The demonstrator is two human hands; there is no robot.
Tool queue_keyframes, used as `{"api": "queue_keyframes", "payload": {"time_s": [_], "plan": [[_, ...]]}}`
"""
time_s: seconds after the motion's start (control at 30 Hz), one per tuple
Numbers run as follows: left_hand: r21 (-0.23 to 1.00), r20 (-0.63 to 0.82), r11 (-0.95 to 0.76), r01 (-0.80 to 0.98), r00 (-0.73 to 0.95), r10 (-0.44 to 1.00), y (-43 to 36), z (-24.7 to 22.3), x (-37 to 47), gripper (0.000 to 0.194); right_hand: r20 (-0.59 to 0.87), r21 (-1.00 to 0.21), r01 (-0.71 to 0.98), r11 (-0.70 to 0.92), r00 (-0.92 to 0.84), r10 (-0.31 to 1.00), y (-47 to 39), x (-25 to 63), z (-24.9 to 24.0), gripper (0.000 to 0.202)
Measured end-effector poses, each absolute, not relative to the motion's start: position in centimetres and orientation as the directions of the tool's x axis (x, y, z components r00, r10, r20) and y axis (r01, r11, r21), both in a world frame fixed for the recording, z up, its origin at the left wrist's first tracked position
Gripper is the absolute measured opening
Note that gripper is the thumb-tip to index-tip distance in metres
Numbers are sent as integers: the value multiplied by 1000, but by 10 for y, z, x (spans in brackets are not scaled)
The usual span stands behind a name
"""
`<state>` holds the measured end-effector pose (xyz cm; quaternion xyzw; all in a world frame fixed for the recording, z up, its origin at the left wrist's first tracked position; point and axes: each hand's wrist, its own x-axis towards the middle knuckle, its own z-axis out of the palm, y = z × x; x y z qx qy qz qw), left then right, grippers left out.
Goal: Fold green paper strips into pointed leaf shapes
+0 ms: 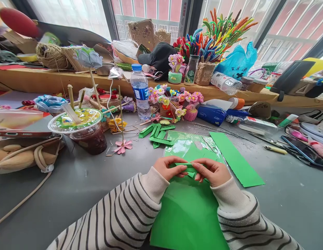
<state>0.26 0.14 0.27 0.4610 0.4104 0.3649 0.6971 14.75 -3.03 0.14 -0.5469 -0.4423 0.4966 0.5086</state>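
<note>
Between my two hands is a small folded strip of green paper (pixel 189 167). My left hand (pixel 170 167) pinches its left end with thumb and fingers. At the other end, my right hand (pixel 213 171) grips it the same way, fingertips close to the left ones. Below lies a large green paper sheet (pixel 190 215), with a clear plastic sleeve (pixel 174 147) beyond it. Scissors (pixel 212 145) rest on the sleeve. A long green paper strip (pixel 237 159) lies to the right. Several folded green paper pieces (pixel 157 134) are heaped behind the sleeve.
A lidded cup of dark drink (pixel 90 139) stands at left, near a pink paper flower (pixel 123 146). Behind are a water bottle (pixel 140 93), yarn flowers (pixel 172 100) and a blue tissue pack (pixel 210 114). A phone (pixel 304 149) lies at right. A cluttered wooden ledge (pixel 114 79) runs along the windows.
</note>
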Motion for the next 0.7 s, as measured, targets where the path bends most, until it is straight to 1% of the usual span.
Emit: {"api": "queue_keyframes", "payload": {"time_s": [0.23,0.5,0.7], "plan": [[939,-271,331,-93,391,879,3,6,3,26,-60,-998,15,-62,140,988,-30,148,1,20],[930,-282,348,-121,375,883,2,4,1,23,-69,-997,6,-71,146,987,-30,148,1,19],[928,-283,347,-138,345,895,3,1,3,22,-67,-995,59,-76,145,987,-31,148,1,21]]}}
